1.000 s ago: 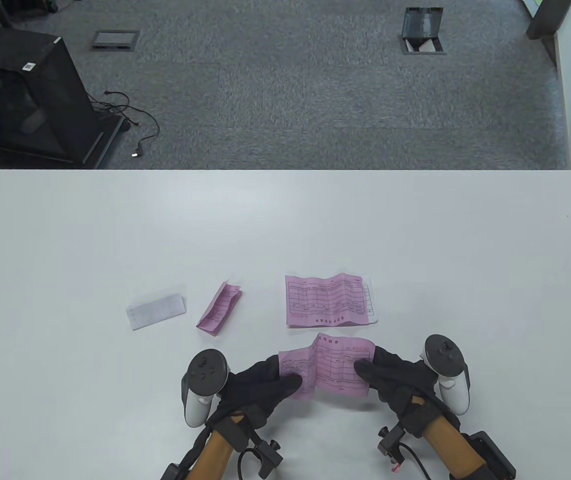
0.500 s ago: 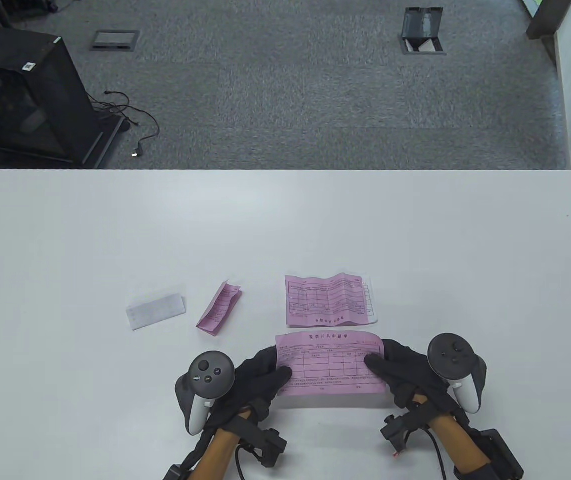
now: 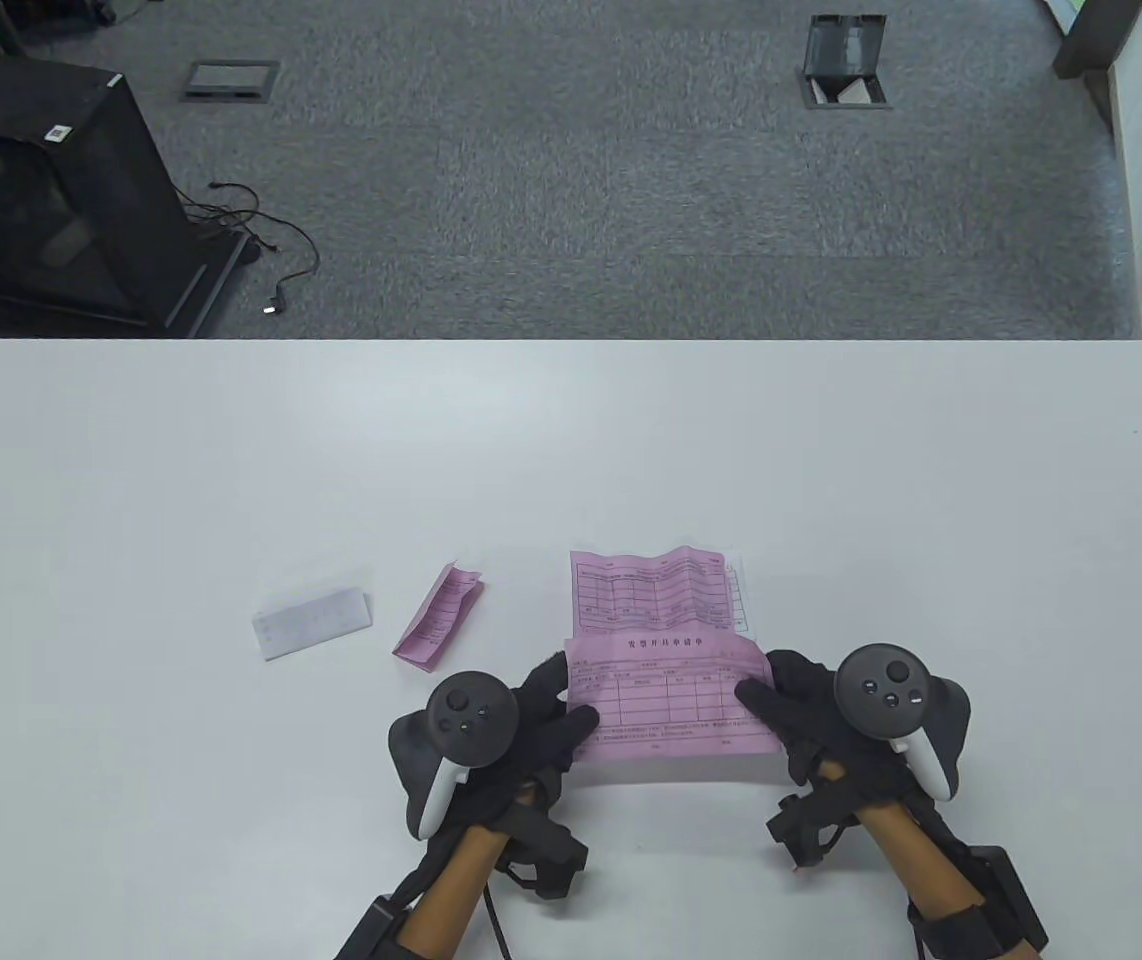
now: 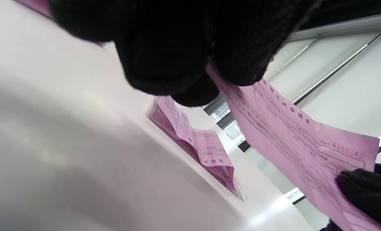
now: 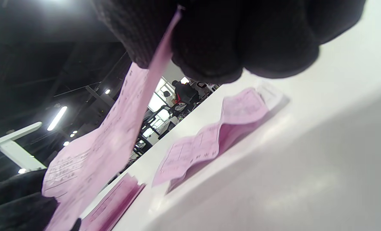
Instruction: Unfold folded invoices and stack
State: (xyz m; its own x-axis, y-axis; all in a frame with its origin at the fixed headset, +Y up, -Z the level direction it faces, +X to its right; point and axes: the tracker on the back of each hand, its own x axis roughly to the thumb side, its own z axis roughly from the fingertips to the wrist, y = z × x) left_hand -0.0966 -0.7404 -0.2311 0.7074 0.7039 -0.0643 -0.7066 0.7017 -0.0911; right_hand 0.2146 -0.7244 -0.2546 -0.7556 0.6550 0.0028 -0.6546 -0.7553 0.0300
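Observation:
Both hands hold an unfolded pink invoice point(image 3: 669, 700) stretched flat above the table. My left hand point(image 3: 556, 715) pinches its left edge and my right hand point(image 3: 776, 705) pinches its right edge. It also shows in the left wrist view point(image 4: 293, 141) and the right wrist view point(image 5: 113, 141). Its far edge overlaps the near edge of the stack point(image 3: 656, 595), an unfolded pink invoice lying on a white sheet; the stack also shows in both wrist views point(image 4: 203, 144) point(image 5: 216, 138). A folded pink invoice point(image 3: 438, 615) and a folded white invoice point(image 3: 311, 622) lie to the left.
The white table point(image 3: 571, 440) runs wide behind and beside the papers. Beyond its far edge lie grey carpet, a black cabinet point(image 3: 41, 190) at the left and a floor box point(image 3: 843, 60).
The pink invoice went from half folded to fully open between my hands. Both hands then carried it away from me, toward the stack, until it overlaps the stack's near edge.

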